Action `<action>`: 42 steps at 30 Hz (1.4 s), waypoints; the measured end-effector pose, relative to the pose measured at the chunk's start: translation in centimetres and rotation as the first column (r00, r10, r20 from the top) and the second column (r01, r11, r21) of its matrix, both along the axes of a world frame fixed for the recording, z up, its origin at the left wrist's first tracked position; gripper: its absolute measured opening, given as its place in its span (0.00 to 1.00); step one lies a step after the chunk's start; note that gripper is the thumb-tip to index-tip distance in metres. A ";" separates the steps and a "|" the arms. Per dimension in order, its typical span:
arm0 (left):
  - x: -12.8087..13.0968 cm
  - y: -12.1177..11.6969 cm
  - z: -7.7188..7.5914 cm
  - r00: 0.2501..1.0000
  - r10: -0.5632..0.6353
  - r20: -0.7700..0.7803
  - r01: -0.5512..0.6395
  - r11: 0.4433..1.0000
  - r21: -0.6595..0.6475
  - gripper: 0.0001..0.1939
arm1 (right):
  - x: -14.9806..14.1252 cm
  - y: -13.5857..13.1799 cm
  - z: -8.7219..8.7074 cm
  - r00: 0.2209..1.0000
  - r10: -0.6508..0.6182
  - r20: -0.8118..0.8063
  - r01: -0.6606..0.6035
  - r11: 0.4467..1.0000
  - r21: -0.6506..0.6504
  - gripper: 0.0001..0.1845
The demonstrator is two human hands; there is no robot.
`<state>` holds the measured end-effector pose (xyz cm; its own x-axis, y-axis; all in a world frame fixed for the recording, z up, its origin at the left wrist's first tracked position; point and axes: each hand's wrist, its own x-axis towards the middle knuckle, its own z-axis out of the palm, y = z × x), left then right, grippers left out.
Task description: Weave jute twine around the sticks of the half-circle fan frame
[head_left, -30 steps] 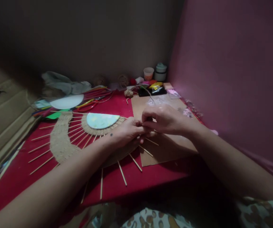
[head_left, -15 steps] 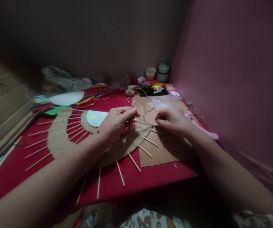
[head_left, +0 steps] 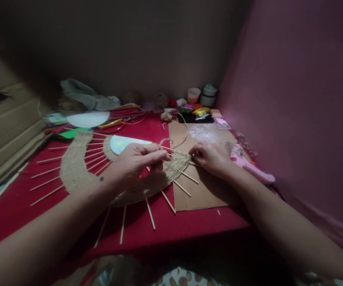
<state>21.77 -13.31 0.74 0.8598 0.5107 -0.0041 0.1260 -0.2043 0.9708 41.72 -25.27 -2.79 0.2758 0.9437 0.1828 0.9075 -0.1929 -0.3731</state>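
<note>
A half-round weaving of tan twine [head_left: 72, 169] on thin wooden sticks [head_left: 152, 216] spreads like a fan across the red cloth, with a pale blue half-disc [head_left: 126, 143] at its centre. My left hand [head_left: 143, 159] is over the weaving, thumb and forefinger pinched on the loose twine [head_left: 167, 140]. The twine curls up behind the fingers toward a small ball of twine [head_left: 166, 116]. At the weaving's right end, my right hand [head_left: 208, 158] has its fingers closed on the woven edge near the last sticks; the fingertips partly hide what they grip.
Under the weaving's right end lies a cardboard sheet [head_left: 207, 190]. A pink glue gun [head_left: 254, 172] rests at the right by the pink wall. Behind are red-handled scissors [head_left: 111, 128], a white half-disc [head_left: 88, 119], a paper cup [head_left: 193, 95] and a lidded jar [head_left: 209, 95].
My left hand has moved slightly left and lower, with the twine drawn in to a smaller loop. My right hand has shifted left onto the weaving's end. The view has shifted a little.
</note>
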 end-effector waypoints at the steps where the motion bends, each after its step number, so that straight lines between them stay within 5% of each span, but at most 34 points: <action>1: -0.2 -0.2 -0.1 0.999 -0.025 -0.029 0.025 1.000 0.003 0.13 | 0.0 0.0 0.0 1.000 0.008 -0.004 -0.008 1.000 0.020 0.12; 9: -0.4 -0.9 0.0 0.961 -0.247 -0.123 0.255 0.966 0.049 0.13 | 0.1 -1.1 1.3 0.968 0.149 -0.202 -0.095 0.961 0.259 0.12; 16: -0.4 -0.4 0.3 0.938 -0.315 -0.148 0.333 0.935 0.122 0.15 | -0.1 -1.3 1.3 0.940 0.138 -0.311 -0.091 0.983 0.161 0.07; 21: -0.5 -1.0 -0.2 0.935 -0.328 -0.136 0.347 0.925 0.153 0.14 | -0.4 -1.4 1.5 0.893 0.303 -0.334 -0.255 0.950 0.179 0.05; 29: -0.4 -0.8 -0.7 0.898 -0.391 -0.199 0.425 0.889 0.172 0.13 | -0.8 -1.5 1.9 0.812 0.438 -0.385 -0.461 0.887 0.036 0.07; 37: -0.4 -1.0 -1.3 0.871 -0.448 -0.203 0.478 0.868 0.134 0.14 | 0.0 -2.1 1.9 0.907 0.273 -0.322 -0.234 0.960 0.156 0.05; 42: -0.5 -1.1 -1.3 0.866 -0.465 -0.186 0.489 0.866 0.110 0.13 | 0.1 -2.2 2.1 0.894 0.300 -0.332 -0.265 0.953 0.148 0.06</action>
